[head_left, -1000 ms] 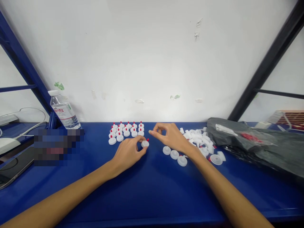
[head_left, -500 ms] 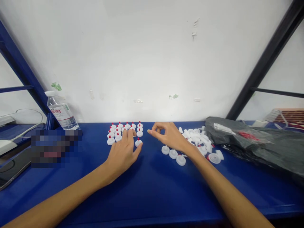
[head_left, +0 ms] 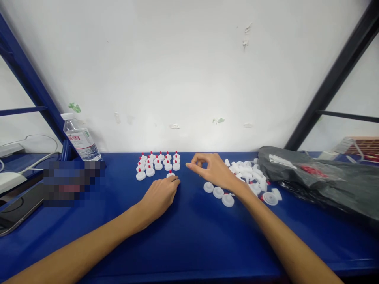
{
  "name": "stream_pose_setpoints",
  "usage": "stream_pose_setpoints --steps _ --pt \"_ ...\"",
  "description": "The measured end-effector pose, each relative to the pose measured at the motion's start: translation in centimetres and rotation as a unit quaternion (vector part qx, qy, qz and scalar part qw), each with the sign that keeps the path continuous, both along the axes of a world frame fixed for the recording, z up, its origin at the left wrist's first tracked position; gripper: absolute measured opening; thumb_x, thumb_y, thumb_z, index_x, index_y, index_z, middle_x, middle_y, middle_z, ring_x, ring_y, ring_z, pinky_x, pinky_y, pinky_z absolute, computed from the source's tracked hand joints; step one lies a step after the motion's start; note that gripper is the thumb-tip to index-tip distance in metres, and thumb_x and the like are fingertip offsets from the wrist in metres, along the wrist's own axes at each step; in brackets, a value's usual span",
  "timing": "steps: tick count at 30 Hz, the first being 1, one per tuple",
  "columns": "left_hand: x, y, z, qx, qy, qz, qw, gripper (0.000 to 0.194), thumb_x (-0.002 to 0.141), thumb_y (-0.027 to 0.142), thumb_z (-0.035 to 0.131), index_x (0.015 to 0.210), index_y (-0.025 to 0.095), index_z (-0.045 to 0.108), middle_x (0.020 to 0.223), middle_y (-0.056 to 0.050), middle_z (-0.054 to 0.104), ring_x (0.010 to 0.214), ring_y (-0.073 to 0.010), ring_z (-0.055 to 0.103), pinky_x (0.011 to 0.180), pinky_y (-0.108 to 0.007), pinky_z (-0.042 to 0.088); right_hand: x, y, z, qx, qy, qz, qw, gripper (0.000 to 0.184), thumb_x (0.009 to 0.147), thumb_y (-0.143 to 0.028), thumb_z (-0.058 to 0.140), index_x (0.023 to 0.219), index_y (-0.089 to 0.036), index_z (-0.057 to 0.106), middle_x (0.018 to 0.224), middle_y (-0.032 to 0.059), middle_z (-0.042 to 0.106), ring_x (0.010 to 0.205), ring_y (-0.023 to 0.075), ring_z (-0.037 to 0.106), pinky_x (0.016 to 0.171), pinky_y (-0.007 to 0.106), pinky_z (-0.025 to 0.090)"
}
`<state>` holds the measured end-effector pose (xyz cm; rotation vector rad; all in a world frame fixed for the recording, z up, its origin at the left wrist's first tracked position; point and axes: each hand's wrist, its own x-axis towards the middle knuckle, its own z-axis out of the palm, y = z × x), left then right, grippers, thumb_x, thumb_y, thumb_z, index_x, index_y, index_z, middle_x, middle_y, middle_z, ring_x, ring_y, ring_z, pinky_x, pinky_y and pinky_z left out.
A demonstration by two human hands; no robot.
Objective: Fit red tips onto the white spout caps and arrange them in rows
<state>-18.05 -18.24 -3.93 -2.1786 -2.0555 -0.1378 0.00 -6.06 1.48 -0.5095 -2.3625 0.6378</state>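
Observation:
My left hand (head_left: 158, 197) reaches in from the lower left, its fingers closed at a white nozzle cap with a red tip (head_left: 170, 173). Part of that cap is hidden behind the fingertips. Just beyond stand rows of similar red-tipped white nozzle caps (head_left: 158, 164), upright on the blue table (head_left: 189, 236). My right hand (head_left: 209, 167) hovers to the right of these rows, thumb and fingers curled into a pinch. Whether anything small sits in that pinch I cannot make out. Under the right wrist lie a few white caps without red tips (head_left: 218, 192).
A heap of loose white caps (head_left: 245, 171) with some red bits lies right of the right hand. A dark plastic bag (head_left: 314, 181) holding red pieces fills the right side. Left are a water bottle (head_left: 81, 140), a phone (head_left: 20, 207) and white cables. A wall borders the back.
My left hand has drawn back from over the rows and closed at the nearest cap, which has shifted slightly left. My right hand stays almost still. The view has shifted slightly.

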Motion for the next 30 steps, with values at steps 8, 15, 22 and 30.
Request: stream_pose_setpoints --steps 8,15,22,30 --pt "-0.6 0.4 0.3 0.023 0.033 0.033 0.999 0.032 0.100 0.015 0.041 0.111 0.014 0.070 0.111 -0.014 0.067 0.103 -0.0277 0.065 0.076 -0.036 0.055 0.0 -0.1 0.1 -0.002 -0.003 -0.004 1.000 0.028 0.095 -0.040 0.061 0.076 -0.020 0.066 0.059 -0.0056 0.061 0.055 0.0099 0.050 0.058 0.024 0.035" --pt "-0.5 0.2 0.6 0.019 0.049 0.071 0.996 0.029 0.101 0.021 0.044 0.111 0.013 0.070 0.108 -0.014 0.066 0.100 -0.0293 0.065 0.077 -0.039 0.054 0.0 0.0 0.1 -0.001 -0.003 -0.003 1.000 0.026 0.095 -0.039 0.061 0.077 -0.020 0.066 0.060 -0.0053 0.061 0.056 0.0103 0.052 0.059 0.025 0.036" --pt "-0.2 -0.1 0.9 0.008 0.076 0.127 0.989 0.034 0.102 0.029 0.042 0.105 0.011 0.071 0.108 -0.017 0.066 0.099 -0.0322 0.066 0.072 -0.039 0.054 0.1 0.0 0.1 0.003 -0.009 -0.003 1.000 0.027 0.095 -0.040 0.060 0.077 -0.021 0.066 0.060 -0.0050 0.062 0.056 0.0110 0.054 0.059 0.025 0.036" --pt "0.7 -1.1 1.6 0.005 0.117 0.206 0.972 0.034 0.100 0.028 0.040 0.110 0.010 0.067 0.104 -0.019 0.065 0.092 -0.0329 0.067 0.067 -0.038 0.053 0.1 0.0 0.1 0.002 -0.020 -0.006 1.000 0.026 0.096 -0.040 0.059 0.080 -0.021 0.066 0.061 -0.0052 0.064 0.053 0.0098 0.051 0.058 0.026 0.034"
